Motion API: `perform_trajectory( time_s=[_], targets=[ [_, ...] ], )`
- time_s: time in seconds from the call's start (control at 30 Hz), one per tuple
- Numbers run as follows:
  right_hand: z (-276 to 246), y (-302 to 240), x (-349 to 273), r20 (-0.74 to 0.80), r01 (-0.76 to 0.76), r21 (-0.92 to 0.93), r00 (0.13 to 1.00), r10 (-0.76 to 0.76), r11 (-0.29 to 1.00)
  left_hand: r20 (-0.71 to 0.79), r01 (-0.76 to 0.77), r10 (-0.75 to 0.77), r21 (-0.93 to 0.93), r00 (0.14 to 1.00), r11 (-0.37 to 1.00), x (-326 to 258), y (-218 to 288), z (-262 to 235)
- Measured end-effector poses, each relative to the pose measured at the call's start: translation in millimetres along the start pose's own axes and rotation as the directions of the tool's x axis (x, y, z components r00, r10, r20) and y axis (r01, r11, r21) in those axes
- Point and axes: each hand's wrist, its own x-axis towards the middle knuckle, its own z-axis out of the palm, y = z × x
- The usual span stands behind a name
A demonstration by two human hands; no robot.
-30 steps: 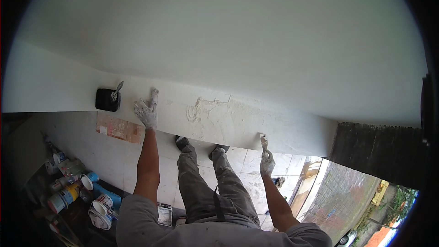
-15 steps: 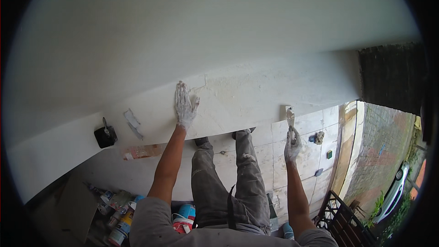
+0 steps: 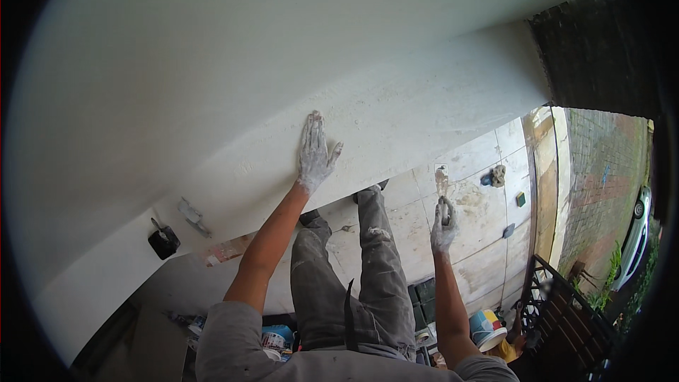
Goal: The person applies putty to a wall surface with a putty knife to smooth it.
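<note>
Left hand [image 3: 313, 152] flat, fingers spread, feeling wall [image 3: 396, 110]. Right hand [image 3: 443, 225] grips knife [image 3: 442, 185]. Next, likely: careful scrape.

Bare wall [image 3: 424, 106] right — scraper [image 3: 192, 216], bucket [image 3: 163, 242] left.

Grey short-sleeved shirt [image 3: 283, 354], grey work trousers [image 3: 353, 290] splashed with white plaster and a dark strap hanging at the waist, dark shoes, bare forearms, left hand [image 3: 313, 155] and right hand [image 3: 443, 230] both caked in white plaster.
</note>
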Motion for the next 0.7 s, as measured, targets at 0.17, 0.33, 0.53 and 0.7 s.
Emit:
perform_trajectory(
  time_s=[0.17, 0.33, 0.53, 0.7],
  targets=[
    [10, -40, 39, 0.031, 0.077, -0.114, 0.997, -0.074, 0.99, 0.001, -0.139, 0.146, -0.302, 0.989, 0.943, 13, 14, 9],
    [49, -112, 130, 0.197, 0.317, -0.563, 0.948, -0.248, 0.763, -0.212, 0.098, -0.169, -0.31, 0.963, 0.946, -14, -6, -4],
    [133, -121, 181, 0.148, 0.318, -0.59, 0.946, -0.288, 0.742, -0.176, 0.193, -0.213, -0.122, 0.961, 0.974, 14, 1, 16],
    [144, -117, 130, 0.352, 0.392, -0.631, 0.914, -0.203, 0.67, -0.075, 0.076, -0.074, 0.021, 0.994, 0.997, 52, 35, 33]
  ],
)
